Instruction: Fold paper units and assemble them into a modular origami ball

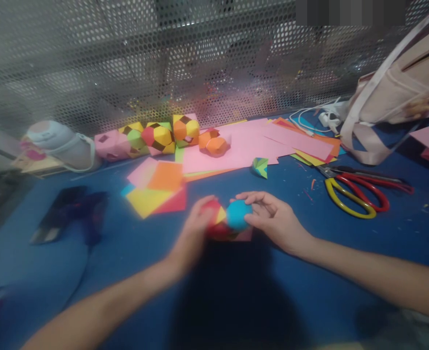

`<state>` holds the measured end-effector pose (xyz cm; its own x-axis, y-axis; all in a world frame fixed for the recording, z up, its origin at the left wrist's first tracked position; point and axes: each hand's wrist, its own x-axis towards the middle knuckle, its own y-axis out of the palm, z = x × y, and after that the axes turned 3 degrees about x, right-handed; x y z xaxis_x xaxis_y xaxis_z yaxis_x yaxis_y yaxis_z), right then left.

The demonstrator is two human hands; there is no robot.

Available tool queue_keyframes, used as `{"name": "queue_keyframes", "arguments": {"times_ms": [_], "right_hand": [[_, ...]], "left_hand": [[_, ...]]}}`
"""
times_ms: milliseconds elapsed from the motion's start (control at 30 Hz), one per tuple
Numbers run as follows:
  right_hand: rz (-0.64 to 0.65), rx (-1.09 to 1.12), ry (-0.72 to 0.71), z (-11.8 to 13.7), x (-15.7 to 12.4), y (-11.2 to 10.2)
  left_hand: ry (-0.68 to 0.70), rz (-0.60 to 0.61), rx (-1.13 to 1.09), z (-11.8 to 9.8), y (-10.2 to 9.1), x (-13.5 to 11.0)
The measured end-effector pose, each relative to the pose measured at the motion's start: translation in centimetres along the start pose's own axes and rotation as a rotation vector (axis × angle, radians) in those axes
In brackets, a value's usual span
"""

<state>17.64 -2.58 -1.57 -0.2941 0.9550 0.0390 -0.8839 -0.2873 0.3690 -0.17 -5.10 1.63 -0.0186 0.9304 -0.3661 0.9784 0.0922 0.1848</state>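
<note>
At the middle of the table, my left hand (198,219) is closed round a red and yellow folded paper piece (216,224), blurred by motion. My right hand (272,214) has its thumb and fingers on a rounded blue paper piece (238,215), which meets the red one. Whether the two are joined I cannot tell. A bit of pink paper (244,235) shows beneath them. Just beyond lies a small green and blue folded paper piece (260,166). Loose coloured paper squares (156,189) are spread to the left of my hands.
Several folded paper balls (159,137) line the back, beside pink paper sheets (236,141). Yellow-handled scissors (349,199) and red-handled tools (378,187) lie right. A dark glue-gun-like tool with a cord (94,214), a bottle (59,143) and a bag (396,87) stand around.
</note>
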Motion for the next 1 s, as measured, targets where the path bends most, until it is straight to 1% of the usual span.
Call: {"name": "queue_keyframes", "arguments": {"times_ms": [133, 300, 467, 600, 700, 800, 900, 1000], "right_hand": [[-0.025, 0.029, 0.009, 0.2, 0.0, 0.3], [-0.054, 0.121, 0.025, 0.2, 0.2, 0.9], [-0.059, 0.164, 0.043, 0.2, 0.3, 1.2], [-0.037, 0.176, 0.011, 0.3, 0.2, 1.4], [-0.018, 0.122, -0.009, 0.3, 0.0, 1.5], [-0.009, 0.023, -0.028, 0.2, -0.2, 1.4], [0.007, -0.078, -0.032, 0.3, -0.1, 1.3], [0.085, -0.224, 0.011, 0.7, 0.2, 0.9]], "left_hand": [[-0.005, 0.012, -0.015, 0.2, 0.0, 0.0], [0.021, 0.013, -0.008, 0.3, 0.2, -0.2], [-0.026, -0.006, -0.095, -0.1, 0.6, -0.6], [-0.061, -0.007, -0.112, -0.3, 0.6, -0.8], [-0.064, 0.016, -0.061, -0.1, 0.3, -0.9], [-0.035, 0.023, -0.013, 0.1, 0.0, -0.8], [-0.046, -0.001, -0.027, 0.0, 0.0, -0.7], [-0.085, 0.011, -0.081, -0.4, 0.2, -0.6]]}}
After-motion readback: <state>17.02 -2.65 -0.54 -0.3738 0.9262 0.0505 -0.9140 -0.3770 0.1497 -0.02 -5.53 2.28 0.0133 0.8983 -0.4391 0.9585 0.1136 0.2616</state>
